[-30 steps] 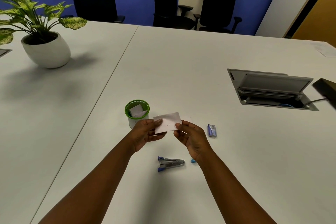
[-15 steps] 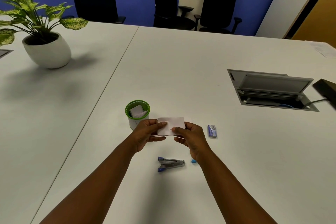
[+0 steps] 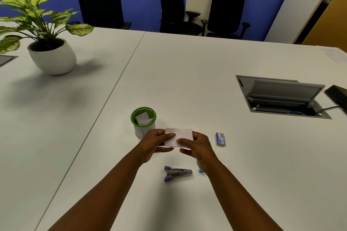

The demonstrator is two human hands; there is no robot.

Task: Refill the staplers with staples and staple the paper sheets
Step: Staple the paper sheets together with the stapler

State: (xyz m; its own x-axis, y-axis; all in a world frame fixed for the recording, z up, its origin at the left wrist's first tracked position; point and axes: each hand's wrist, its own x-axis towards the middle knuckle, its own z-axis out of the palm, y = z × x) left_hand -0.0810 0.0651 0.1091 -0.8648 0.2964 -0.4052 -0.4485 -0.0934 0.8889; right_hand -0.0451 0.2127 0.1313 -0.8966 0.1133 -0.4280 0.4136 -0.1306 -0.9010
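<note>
Paper sheets [image 3: 181,135] sit pinched between my left hand [image 3: 154,143] and right hand [image 3: 198,146], held above the table, seemingly to square their edges; the stapler [image 3: 177,173] lies untouched just below.

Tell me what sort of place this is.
Most likely an office meeting room: a long white conference table with a flip-up cable box set into it, black swivel chairs along a blue wall, and a potted plant.

White paper sheets [image 3: 183,135] are held level; silver stapler [image 3: 177,173] (blue-tipped, jaws apart) lies nearer; staple box [image 3: 220,139] rightward.
</note>
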